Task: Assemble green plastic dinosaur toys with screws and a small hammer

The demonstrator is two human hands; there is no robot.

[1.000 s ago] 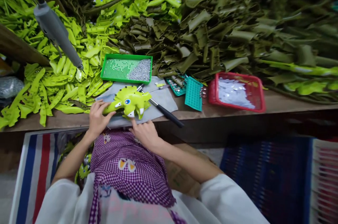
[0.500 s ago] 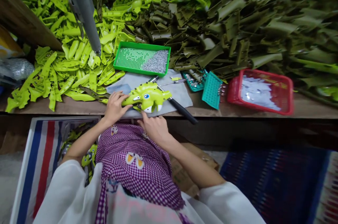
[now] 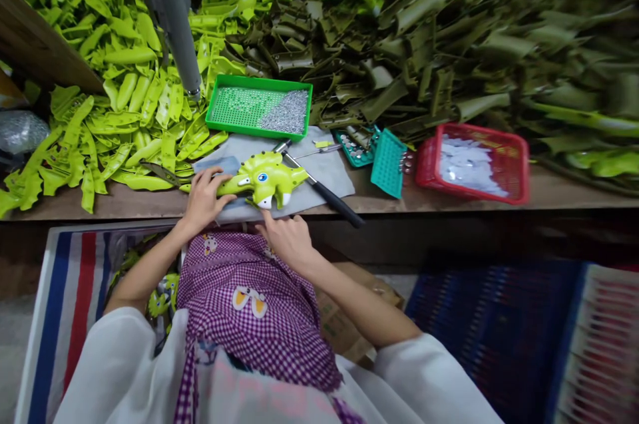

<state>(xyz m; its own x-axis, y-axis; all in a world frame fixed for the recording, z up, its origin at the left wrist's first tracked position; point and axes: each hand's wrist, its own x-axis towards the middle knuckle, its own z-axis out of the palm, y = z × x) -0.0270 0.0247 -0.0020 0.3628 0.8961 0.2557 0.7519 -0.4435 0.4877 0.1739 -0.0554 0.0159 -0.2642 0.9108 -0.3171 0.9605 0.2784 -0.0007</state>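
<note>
Left hand: fingers curled over the tail end of the toy, gripping it from above. Right hand: mostly closed, forefinger extended, tip touching the toy's underside by the white horn; holds nothing. Toy is a lime-green dinosaur head with a blue eye, lying on its side on the grey mat, between the two hands, at the bench's near edge.

Just beyond the right fingertips: black-handled tool, lying diagonally on the mat, touching the toy's far side. Further out: green tray with small metal parts. Right of it: teal trays, then red basket. Beyond the left fingers: loose lime shells. Grey cylinder hangs above them.
</note>
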